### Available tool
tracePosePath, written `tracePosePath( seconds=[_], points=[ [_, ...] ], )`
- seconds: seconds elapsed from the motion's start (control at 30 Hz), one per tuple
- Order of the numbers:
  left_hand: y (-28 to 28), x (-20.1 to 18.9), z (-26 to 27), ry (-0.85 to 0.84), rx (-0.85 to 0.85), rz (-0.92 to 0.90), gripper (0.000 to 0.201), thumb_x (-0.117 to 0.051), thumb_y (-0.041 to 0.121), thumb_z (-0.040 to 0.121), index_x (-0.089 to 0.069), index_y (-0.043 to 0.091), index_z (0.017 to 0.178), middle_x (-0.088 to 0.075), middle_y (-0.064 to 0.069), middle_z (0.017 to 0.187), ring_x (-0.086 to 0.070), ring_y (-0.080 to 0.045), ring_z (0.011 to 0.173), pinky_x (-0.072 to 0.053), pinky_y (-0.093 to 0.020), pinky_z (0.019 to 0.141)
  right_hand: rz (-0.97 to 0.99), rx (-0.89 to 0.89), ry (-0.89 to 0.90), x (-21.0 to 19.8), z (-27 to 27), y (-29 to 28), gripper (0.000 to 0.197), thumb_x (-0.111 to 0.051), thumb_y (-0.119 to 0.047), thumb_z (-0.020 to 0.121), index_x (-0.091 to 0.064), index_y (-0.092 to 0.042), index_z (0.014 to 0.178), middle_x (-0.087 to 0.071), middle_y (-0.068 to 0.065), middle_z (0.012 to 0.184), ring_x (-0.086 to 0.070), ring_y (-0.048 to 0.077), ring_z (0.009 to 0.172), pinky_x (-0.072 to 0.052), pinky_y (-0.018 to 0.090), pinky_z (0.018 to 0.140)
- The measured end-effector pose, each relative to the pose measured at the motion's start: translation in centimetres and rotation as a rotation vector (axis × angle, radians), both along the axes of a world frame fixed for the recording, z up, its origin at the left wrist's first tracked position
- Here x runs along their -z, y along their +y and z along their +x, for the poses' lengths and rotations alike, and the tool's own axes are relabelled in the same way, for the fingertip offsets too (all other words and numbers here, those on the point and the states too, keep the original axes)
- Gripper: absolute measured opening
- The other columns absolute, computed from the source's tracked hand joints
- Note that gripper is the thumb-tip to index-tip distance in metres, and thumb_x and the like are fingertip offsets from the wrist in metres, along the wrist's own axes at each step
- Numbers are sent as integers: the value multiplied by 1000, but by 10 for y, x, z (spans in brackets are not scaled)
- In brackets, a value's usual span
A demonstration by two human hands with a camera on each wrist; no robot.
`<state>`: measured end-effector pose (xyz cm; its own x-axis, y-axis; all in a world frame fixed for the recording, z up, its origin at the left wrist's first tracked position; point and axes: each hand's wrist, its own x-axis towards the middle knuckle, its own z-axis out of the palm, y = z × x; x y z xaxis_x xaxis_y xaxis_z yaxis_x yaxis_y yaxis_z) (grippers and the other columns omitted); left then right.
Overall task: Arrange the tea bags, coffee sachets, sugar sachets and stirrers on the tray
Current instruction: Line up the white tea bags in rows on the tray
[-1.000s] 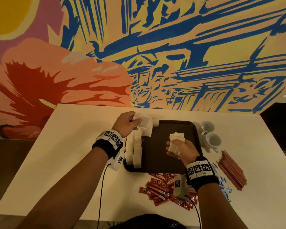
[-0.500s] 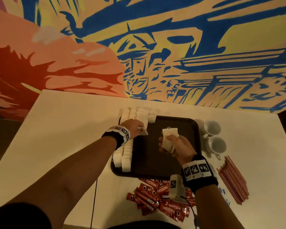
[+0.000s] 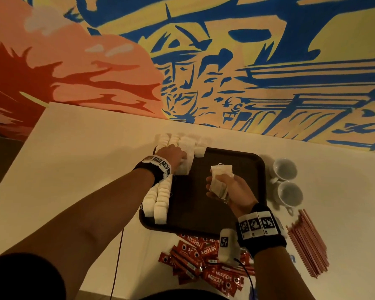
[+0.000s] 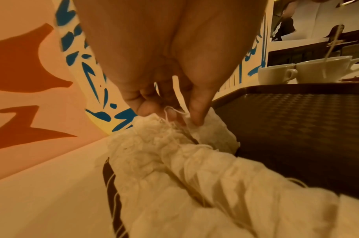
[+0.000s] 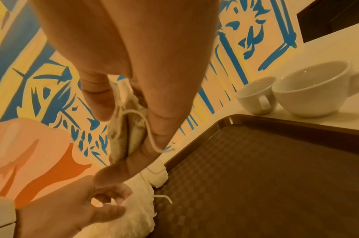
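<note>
A dark brown rectangular plastic tray (image 3: 236,161) with a checkered textured floor sits on the pale cream tabletop (image 3: 85,169), close to a painted mural wall (image 3: 204,61). Along the tray's left edge run two rows of white paper tea bags (image 3: 160,202) packed side by side, and more of them line the far left corner.

The left hand (image 3: 171,156) reaches into those rows near the far end; its grip is clamped, thumb and fingertips (image 4: 196,117) pinching the top of one tea bag in the row, with its white string looped by the fingers.

The right hand (image 3: 232,189) hovers above the middle of the tray, its grip closed around a small stack of white tea bags (image 3: 221,180) held upright between thumb and fingers.

Off the tray, a heap of red Nescafe coffee sachets (image 3: 206,260) lies on the tabletop at the near edge, a bundle of thin reddish-brown stirrers (image 3: 307,243) lies to the right, and two white ceramic cups (image 3: 287,185) stand touching each other just beside the tray's right rim.
</note>
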<state>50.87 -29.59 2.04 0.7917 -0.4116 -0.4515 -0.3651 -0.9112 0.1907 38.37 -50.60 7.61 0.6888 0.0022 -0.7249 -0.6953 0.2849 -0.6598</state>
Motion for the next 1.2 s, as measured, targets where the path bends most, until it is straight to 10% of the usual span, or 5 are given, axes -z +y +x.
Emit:
tracePosePath(
  seconds=[0.2,0.57,0.7,0.9,1.2],
  points=[
    [7,-15,3,-198,-89,-149,27,-55,21,99,-58,25,125,-55,-1,128,-47,-25,123,-42,-39,102,98,74,92,-3,2,11,30,-46,-17,104,-58,-5,129,-73,14,98,-69,28,90,-59,40,70],
    [34,-92,-51,-291,-477,-733,16,-64,19,93,-70,25,106,-64,9,95,-59,-13,87,-47,-27,83,144,18,-45,-45,-32,38,36,-35,-14,106,-57,-2,132,-72,21,116,-66,36,112,-54,51,98],
    [44,-119,-89,-220,-502,-910,14,-67,16,93,-73,22,103,-69,9,93,-61,-4,82,-43,-6,73,128,-9,-145,-60,-50,48,32,-47,-12,103,-57,-9,134,-71,19,121,-68,38,114,-50,57,103],
    [65,-146,-141,-19,-489,-1018,10,-67,26,95,-74,25,102,-72,10,102,-64,-7,94,-46,-19,78,59,-35,-299,-90,-81,71,18,-56,-13,101,-72,-10,109,-77,10,110,-72,30,104,-59,51,91],
    [87,-161,-209,278,-471,-1098,31,-74,37,89,-67,25,117,-75,1,96,-69,-14,88,-55,-32,69,-53,-43,-455,-106,-114,104,28,-70,-18,94,-70,-10,121,-76,8,114,-73,30,104,-61,44,82]
  ],
)
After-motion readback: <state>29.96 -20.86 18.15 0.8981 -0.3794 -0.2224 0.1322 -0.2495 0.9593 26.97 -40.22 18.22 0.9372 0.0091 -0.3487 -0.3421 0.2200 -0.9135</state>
